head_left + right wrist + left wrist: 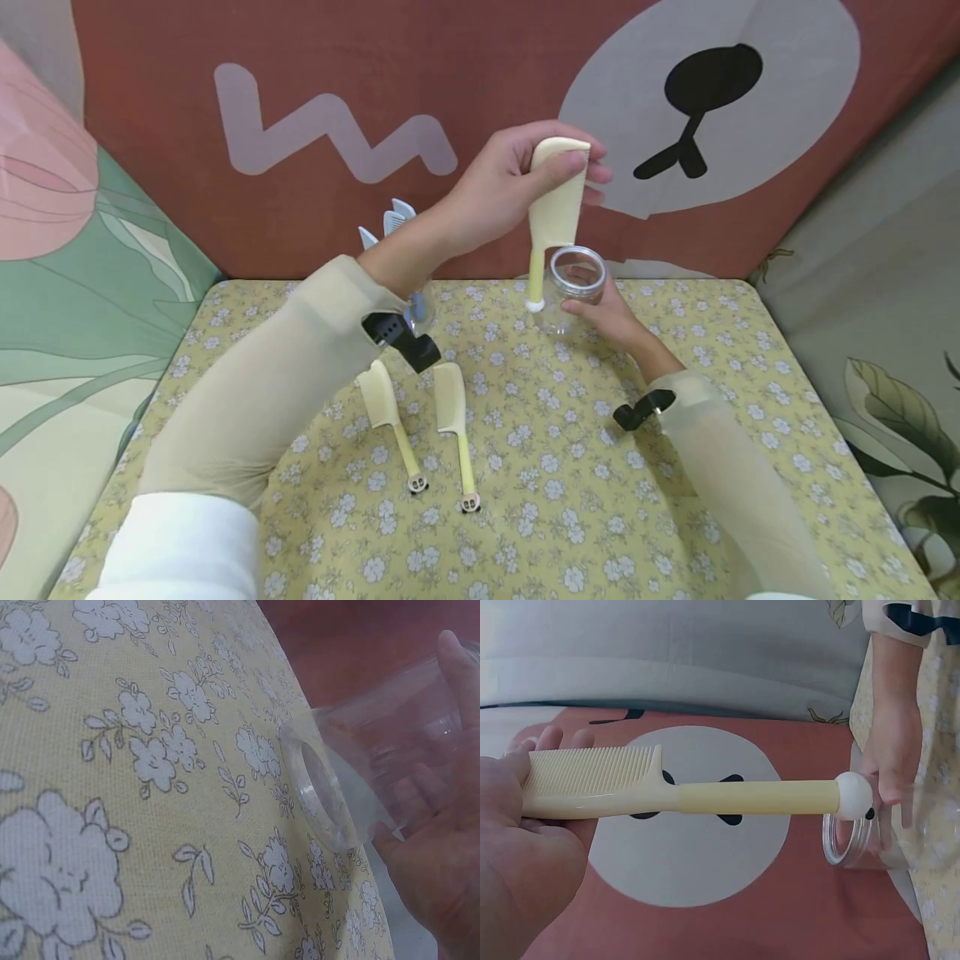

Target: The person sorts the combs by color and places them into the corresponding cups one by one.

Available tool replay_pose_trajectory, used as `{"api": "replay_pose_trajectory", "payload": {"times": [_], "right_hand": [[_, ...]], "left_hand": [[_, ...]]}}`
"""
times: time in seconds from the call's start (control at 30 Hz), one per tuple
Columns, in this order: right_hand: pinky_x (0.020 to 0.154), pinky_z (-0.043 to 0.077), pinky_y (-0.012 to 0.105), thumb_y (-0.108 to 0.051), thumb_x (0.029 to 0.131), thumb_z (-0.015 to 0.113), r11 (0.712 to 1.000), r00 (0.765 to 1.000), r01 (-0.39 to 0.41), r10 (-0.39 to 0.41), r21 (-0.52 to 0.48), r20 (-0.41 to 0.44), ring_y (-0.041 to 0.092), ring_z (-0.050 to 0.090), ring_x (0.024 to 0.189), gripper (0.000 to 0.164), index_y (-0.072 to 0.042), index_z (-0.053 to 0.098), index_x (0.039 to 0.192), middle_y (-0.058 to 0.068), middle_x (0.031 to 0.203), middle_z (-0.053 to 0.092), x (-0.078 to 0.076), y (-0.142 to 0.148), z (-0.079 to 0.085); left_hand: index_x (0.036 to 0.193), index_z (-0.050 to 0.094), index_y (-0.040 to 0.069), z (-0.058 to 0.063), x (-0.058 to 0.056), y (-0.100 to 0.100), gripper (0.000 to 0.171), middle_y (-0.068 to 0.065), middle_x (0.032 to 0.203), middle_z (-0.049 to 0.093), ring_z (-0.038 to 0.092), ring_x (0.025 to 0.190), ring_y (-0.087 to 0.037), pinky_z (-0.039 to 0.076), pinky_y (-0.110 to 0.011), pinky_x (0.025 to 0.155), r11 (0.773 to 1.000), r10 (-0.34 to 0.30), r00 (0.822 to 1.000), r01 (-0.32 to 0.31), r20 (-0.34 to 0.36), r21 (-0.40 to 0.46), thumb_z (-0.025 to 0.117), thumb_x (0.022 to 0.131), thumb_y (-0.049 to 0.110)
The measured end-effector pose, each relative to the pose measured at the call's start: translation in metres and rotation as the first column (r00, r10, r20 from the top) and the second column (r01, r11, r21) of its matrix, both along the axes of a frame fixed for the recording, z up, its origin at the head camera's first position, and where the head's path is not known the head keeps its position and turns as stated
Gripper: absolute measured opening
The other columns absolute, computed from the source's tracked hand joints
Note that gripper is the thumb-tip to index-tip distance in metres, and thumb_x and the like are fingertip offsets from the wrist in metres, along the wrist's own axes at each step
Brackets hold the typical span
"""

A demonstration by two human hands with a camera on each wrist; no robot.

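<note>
My left hand (491,183) pinches a pale yellow comb (557,204) by its toothed head, thumb across it, with the handle hanging down. In the left wrist view the handle (757,797) ends in a white ball overlapping the rim of a clear jar (922,844). From the head view, that end lies just left of the jar's mouth, apparently in front of its wall. My right hand (618,318) holds the upright jar around its side. In the right wrist view the jar's base (322,787) is close to the tablecloth; whether it touches is unclear.
Two more yellow combs, one left (381,400) and one right (450,404), lie on the flowered tablecloth (540,517). Beyond my left forearm, several light blue combs (401,210) stand in another clear container (426,310), partly hidden. A printed cloth wall (337,42) rises behind the table.
</note>
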State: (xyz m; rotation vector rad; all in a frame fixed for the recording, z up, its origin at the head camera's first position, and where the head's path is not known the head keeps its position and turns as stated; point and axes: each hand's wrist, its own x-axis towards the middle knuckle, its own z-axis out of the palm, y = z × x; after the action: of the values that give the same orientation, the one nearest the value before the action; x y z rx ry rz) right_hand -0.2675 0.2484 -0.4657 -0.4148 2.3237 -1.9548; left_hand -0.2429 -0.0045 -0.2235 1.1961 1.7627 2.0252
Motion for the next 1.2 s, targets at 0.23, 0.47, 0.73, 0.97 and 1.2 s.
{"api": "replay_pose_trajectory", "payload": {"times": [0.23, 0.47, 0.73, 0.97, 1.2], "right_hand": [[0.113, 0.039, 0.037, 0.002, 0.094, 0.069, 1.0, 0.999, 0.018, -0.018, -0.006, 0.036, 0.035, 0.036, 0.144, 0.087, -0.011, 0.015, 0.161, 0.02, 0.158, 0.035, 0.0, -0.001, -0.001], [0.114, 0.038, 0.037, 0.003, 0.093, 0.07, 1.0, 1.0, 0.008, -0.008, -0.028, 0.015, 0.031, 0.037, 0.144, 0.087, -0.011, 0.017, 0.16, 0.018, 0.156, 0.037, -0.002, -0.004, 0.0], [0.117, 0.033, 0.049, 0.0, 0.093, 0.071, 1.0, 0.998, 0.029, -0.029, 0.003, 0.051, 0.035, 0.038, 0.142, 0.091, -0.018, 0.015, 0.162, 0.019, 0.155, 0.038, -0.002, -0.003, 0.002], [0.118, 0.03, 0.053, -0.005, 0.093, 0.073, 0.999, 0.994, 0.038, -0.042, 0.039, 0.1, 0.038, 0.036, 0.144, 0.097, -0.022, 0.008, 0.163, 0.02, 0.16, 0.033, -0.001, 0.0, 0.002], [0.118, 0.03, 0.053, -0.001, 0.093, 0.071, 0.999, 0.996, 0.027, -0.029, 0.018, 0.082, 0.038, 0.033, 0.146, 0.096, -0.019, 0.007, 0.163, 0.023, 0.161, 0.031, -0.001, 0.001, 0.001]], "left_hand": [[0.125, 0.06, -0.013, -0.007, -0.014, 0.019, 0.025, -0.026, 0.113, 0.071, 0.074, 0.098, -0.031, 0.058, -0.04, 0.089, 0.998, 0.041, 0.999, -0.041, -0.003, 0.053, 0.05, 0.105, -0.001], [0.124, 0.062, -0.011, -0.013, -0.024, 0.032, 0.024, -0.026, 0.114, 0.071, 0.074, 0.098, -0.03, 0.059, -0.036, 0.087, 0.974, 0.184, 0.982, -0.189, 0.051, 0.126, 0.055, 0.104, 0.001], [0.125, 0.064, -0.008, -0.023, -0.037, 0.056, 0.025, -0.02, 0.114, 0.072, 0.074, 0.099, -0.027, 0.058, -0.028, 0.086, 0.954, 0.264, 0.955, -0.279, 0.136, 0.105, 0.057, 0.103, 0.003], [0.126, 0.065, -0.006, -0.04, -0.047, 0.076, 0.026, -0.02, 0.118, 0.072, 0.074, 0.1, -0.025, 0.056, -0.024, 0.088, 0.942, 0.301, 0.936, -0.321, 0.18, 0.094, 0.059, 0.102, 0.003], [0.126, 0.066, -0.005, -0.059, -0.052, 0.087, 0.026, -0.019, 0.117, 0.072, 0.073, 0.104, -0.031, 0.057, -0.025, 0.087, 0.93, 0.33, 0.919, -0.356, 0.214, 0.096, 0.06, 0.102, 0.004]]}}
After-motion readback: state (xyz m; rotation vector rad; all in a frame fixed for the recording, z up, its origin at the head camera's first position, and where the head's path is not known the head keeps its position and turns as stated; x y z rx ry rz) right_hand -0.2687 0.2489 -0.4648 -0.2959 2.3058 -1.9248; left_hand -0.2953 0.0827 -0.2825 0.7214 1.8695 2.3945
